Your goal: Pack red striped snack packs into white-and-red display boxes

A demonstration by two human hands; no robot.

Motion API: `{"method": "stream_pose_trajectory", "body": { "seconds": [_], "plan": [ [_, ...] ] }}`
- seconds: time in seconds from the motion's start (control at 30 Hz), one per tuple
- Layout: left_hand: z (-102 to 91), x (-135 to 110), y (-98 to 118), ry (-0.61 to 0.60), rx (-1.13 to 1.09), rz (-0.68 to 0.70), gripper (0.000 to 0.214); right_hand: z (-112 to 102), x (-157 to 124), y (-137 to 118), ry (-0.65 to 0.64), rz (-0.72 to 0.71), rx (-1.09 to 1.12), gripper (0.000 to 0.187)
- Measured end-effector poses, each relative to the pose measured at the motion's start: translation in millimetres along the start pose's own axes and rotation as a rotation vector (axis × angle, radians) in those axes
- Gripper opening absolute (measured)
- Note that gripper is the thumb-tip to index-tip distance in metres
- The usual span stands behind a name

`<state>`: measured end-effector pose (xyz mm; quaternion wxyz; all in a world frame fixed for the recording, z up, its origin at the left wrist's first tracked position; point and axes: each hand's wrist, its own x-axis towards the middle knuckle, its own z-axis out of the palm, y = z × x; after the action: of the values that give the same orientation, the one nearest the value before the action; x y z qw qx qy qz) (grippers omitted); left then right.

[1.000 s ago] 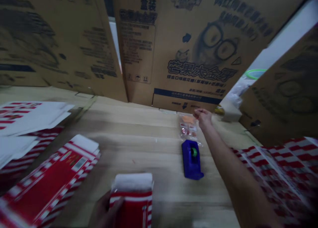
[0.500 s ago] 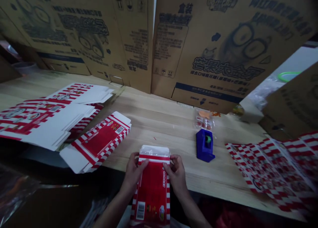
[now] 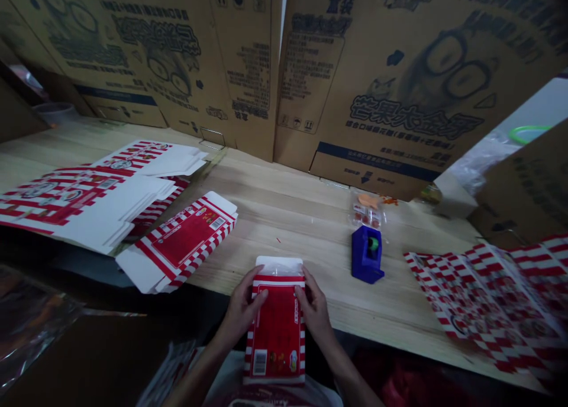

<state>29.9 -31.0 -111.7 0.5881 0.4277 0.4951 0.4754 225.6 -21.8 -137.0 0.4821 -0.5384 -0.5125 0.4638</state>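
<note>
Left hand: on the near left side of the red carton, fingers curled around its long edge, thumb pressed on the red face.
Right hand: mirrors it on the right edge, fingers wrapped on the side, thumb on the face.
Grip: both hands press inward from opposite sides, pinching the carton between them; that two-sided hold looks meant to keep its walls squared.
Red carton: at 6 o'clock on the counter's near edge, its lower end held out past that edge. It looks formed into a flat box, with red-and-white striped sides, a barcode low on the face and a white flap at the far end.
Counter: pale wood, carrying everything below.
Blanks: white-backed, striped, spread at 10 o'clock, with a folded one nearer the hands.
Printed sheet: checkered, at 3 o'clock.
Tape dispenser: blue, at 2 o'clock, within easy reach.
Parts bag: clear, just behind the dispenser.
Cartons: large, brown, standing along the far side.
</note>
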Motion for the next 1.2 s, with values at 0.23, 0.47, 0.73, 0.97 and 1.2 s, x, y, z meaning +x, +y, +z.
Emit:
{"method": "stream_pose_trajectory", "body": {
  "seconds": [0.23,0.47,0.73,0.97,1.2],
  "plan": [
    [-4.5,10.1,8.6,-0.215,0.065,0.067,0.026,-16.2,4.2,-21.2,-0.162,-0.212,-0.157,0.014],
    [-1.4,17.6,18.2,-0.084,0.180,0.212,0.024,-10.9,7.2,-28.0,-0.076,-0.189,-0.089,0.030],
    [5.1,20.3,7.8,0.085,0.049,0.095,0.020,-6.9,16.7,-21.2,-0.074,-0.041,0.046,0.022],
    [-13.5,19.3,26.6,-0.118,0.420,0.289,0.020,-20.9,11.7,-37.3,-0.243,-0.199,-0.098,0.020],
    [-18.7,15.0,56.8,-0.248,0.570,0.230,0.031,-23.3,18.3,-53.7,-0.316,-0.102,-0.206,0.024]
  ]
}}
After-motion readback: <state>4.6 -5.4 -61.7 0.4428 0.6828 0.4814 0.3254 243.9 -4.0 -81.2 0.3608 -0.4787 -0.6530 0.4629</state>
